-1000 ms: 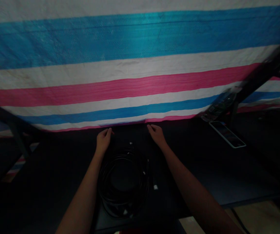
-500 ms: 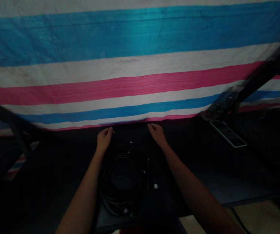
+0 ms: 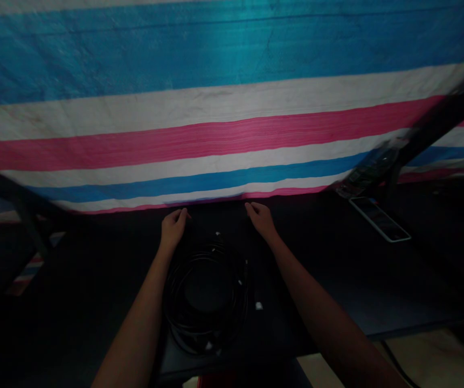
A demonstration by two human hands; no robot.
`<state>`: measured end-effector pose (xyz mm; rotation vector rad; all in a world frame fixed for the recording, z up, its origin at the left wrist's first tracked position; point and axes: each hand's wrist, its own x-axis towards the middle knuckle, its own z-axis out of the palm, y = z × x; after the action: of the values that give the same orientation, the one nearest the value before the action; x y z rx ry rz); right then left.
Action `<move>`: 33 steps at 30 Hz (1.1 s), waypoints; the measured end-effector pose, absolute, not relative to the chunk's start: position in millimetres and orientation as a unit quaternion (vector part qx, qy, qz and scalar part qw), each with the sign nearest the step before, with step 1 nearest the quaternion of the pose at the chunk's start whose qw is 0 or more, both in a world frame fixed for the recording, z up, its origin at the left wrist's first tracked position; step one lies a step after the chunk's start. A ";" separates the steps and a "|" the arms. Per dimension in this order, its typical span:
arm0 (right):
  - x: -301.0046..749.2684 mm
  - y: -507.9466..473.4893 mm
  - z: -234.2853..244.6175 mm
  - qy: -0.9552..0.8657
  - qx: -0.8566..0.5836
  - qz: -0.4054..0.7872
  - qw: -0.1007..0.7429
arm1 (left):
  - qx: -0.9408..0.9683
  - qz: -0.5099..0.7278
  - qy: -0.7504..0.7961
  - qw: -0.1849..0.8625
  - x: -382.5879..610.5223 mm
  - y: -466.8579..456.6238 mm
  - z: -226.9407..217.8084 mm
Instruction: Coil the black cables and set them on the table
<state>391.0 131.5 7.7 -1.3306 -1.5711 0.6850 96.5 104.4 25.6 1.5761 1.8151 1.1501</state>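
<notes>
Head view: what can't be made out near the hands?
Black cable coil: too dark against the dark tabletop, ends untraceable.
White bits beside it: too small to identify.
Left hand, right hand: fingers curl into shadow, any held item hidden.
White-edged strip: too dim to identify.

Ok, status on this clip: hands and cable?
Left hand, right hand: open, nothing visibly held, just past the coil. Black cable coil flat on dark table.

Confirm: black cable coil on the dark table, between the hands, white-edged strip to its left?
Not quite: the white-edged strip is not left of the black cable coil. It lies to the coil's right, beyond the right hand, as the head view shows. The rest stands: the coil is on the dark table, between that hand and the left hand.
</notes>
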 end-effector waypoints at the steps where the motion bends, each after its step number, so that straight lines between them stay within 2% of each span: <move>1: 391.0 131.5 8.0 -0.640 -0.543 0.279 0.467 | 0.575 0.420 0.662 0.236 96.4 104.6 25.2; 33: 391.1 129.8 10.6 -0.644 -0.544 0.278 0.460 | 0.581 0.412 0.659 0.241 95.9 106.2 22.5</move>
<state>391.1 129.8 10.6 -1.3399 -1.5857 0.6856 95.9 106.2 22.5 1.5901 1.8028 1.1276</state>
